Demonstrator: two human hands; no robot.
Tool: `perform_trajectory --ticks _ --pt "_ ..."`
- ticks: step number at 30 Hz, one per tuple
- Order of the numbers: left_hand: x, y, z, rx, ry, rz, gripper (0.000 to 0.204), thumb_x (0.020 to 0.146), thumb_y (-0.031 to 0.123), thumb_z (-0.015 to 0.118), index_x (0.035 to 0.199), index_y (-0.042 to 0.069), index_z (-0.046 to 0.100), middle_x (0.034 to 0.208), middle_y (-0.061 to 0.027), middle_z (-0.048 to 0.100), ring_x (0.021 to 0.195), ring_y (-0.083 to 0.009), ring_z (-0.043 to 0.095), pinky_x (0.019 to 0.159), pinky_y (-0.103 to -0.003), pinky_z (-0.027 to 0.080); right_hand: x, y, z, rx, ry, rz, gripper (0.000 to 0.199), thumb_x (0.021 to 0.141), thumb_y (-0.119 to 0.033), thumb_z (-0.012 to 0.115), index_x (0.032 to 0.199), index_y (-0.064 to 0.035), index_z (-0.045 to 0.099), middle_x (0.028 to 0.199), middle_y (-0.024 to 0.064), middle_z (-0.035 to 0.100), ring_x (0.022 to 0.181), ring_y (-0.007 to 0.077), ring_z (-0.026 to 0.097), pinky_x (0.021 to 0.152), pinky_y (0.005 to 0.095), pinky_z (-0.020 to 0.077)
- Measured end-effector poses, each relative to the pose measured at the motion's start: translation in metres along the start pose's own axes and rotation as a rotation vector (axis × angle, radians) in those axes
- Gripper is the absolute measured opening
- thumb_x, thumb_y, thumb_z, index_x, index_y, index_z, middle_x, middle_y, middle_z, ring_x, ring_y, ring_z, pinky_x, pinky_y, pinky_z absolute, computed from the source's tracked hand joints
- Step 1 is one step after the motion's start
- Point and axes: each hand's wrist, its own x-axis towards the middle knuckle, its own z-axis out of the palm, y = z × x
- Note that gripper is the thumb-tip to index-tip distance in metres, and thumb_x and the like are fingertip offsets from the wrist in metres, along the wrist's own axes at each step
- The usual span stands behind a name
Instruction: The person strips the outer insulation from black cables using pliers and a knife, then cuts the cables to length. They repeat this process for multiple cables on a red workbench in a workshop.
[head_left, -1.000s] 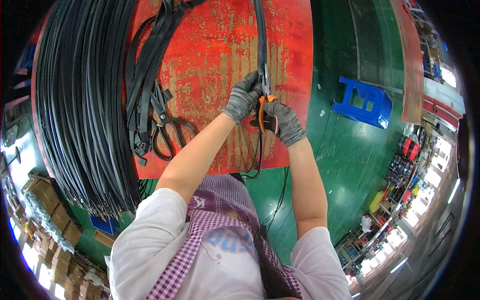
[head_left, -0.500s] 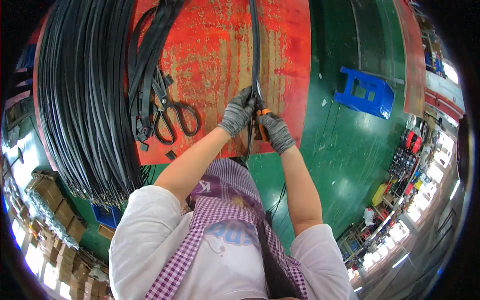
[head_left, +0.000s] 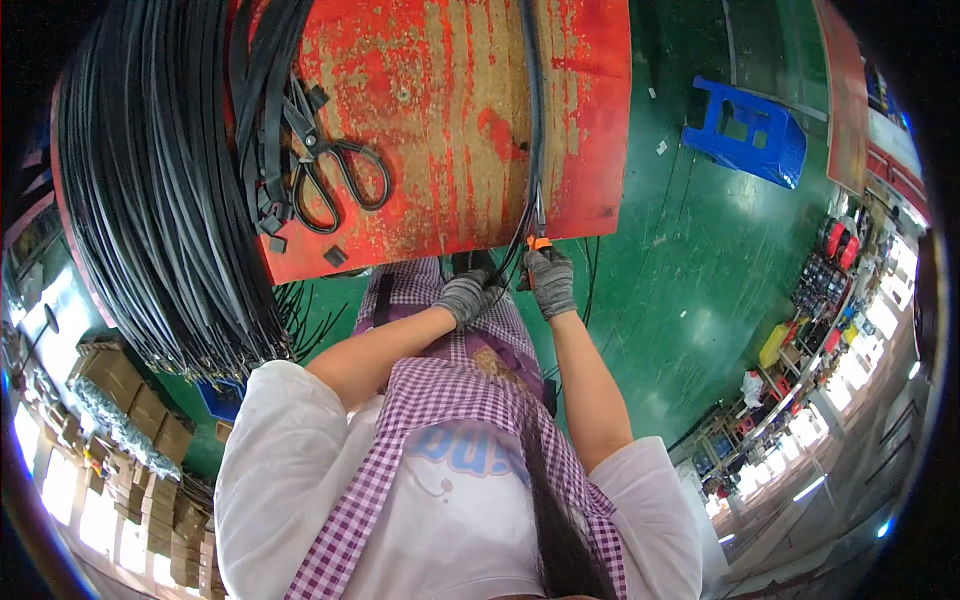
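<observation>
A long black cable (head_left: 534, 110) runs down the right part of the red table (head_left: 440, 150) and splits into thin dark wires (head_left: 514, 243) at the near edge. My left hand (head_left: 468, 297), in a grey knit glove, is closed around these wires in front of my apron. Orange-handled pliers (head_left: 540, 243) are gripped in my gloved right hand (head_left: 550, 280), just off the near table edge. Their metal jaws point away from me, against the cable's near end. Whether the jaws pinch a wire is too small to tell.
Black-handled scissors (head_left: 325, 155) lie on the table's left, beside black straps (head_left: 262, 110) and small black offcuts (head_left: 335, 257). A thick bundle of black cables (head_left: 150, 200) hangs over the left edge. A blue plastic stool (head_left: 745, 135) lies on the green floor to the right.
Both hands have come toward me, from above the table to its near edge, the pliers moving along the cable. My left hand is now lower and farther from the pliers.
</observation>
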Motion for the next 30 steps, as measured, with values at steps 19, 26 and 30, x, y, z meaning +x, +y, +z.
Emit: perform_trajectory --ticks 19,26,30 --pt "0.013 -0.051 0.103 0.100 0.704 -0.111 0.064 0.062 0.037 0.058 0.113 0.006 0.036 0.112 -0.0147 0.039 0.104 -0.0285 0.037 0.087 -0.035 0.033 0.002 0.019 -0.019 -0.261 0.002 -0.204 0.027 0.072 -0.029 0.052 0.068 -0.0022 0.052 0.054 0.0061 0.050 0.042 0.0141 0.048 0.040 0.0277 0.0382" --pt "0.032 -0.043 0.144 0.177 0.768 -0.230 0.081 0.064 0.039 0.059 0.125 0.004 0.019 0.128 -0.0150 0.023 0.119 -0.0249 0.023 0.096 -0.031 0.024 0.034 0.030 -0.021 -0.132 -0.040 -0.133 0.022 0.069 -0.027 0.052 0.069 -0.0051 0.053 0.061 0.0071 0.048 0.043 0.0191 0.048 0.038 0.0329 0.0452" --pt "0.058 -0.017 0.121 -0.188 0.565 -0.227 0.076 0.061 0.043 0.062 0.118 0.003 0.034 0.118 -0.0175 0.038 0.108 -0.0288 0.039 0.087 -0.035 0.034 0.035 0.032 -0.025 -0.055 -0.131 -0.132 0.021 0.071 -0.028 0.053 0.073 -0.0067 0.052 0.061 0.0067 0.049 0.045 0.0190 0.049 0.038 0.0336 0.0454"
